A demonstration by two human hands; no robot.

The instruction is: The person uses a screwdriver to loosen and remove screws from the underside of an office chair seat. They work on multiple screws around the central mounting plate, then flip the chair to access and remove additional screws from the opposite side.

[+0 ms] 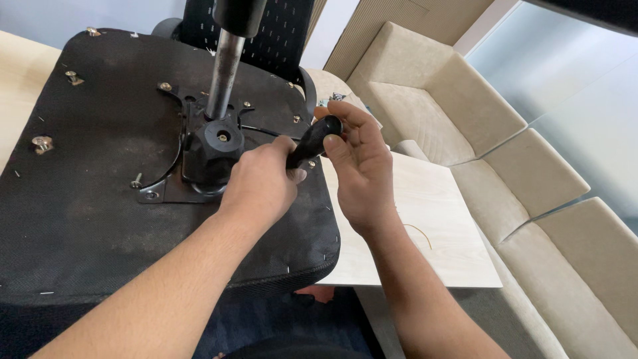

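Just right of the metal mechanism plate (pixel 189 179), a black lever handle (pixel 315 143) sticks out over the seat's right edge, and both hands are on it. The left hand (pixel 262 183) is clenched round its inner end, close to the plate; the right hand (pixel 359 166) cups the outer tip with thumb and fingers curled about it.

The plate lies on the upturned chair seat (pixel 100 213), with the gas cylinder (pixel 224 73) standing up from it beside a black knob (pixel 222 136). Some screws (pixel 164 86) sit in the plate's corners, while other bolts (pixel 41 143) stand proud well to its left, so by my reckoning the fitting is only partly finished.

Right of the plate, the seat ends just under the hands; beyond it a bare stretch of pale desk (pixel 432 233) offers free room. Farther right sits a beige sofa (pixel 518 166). Behind the plate, the chair back (pixel 279 33) crowds close.
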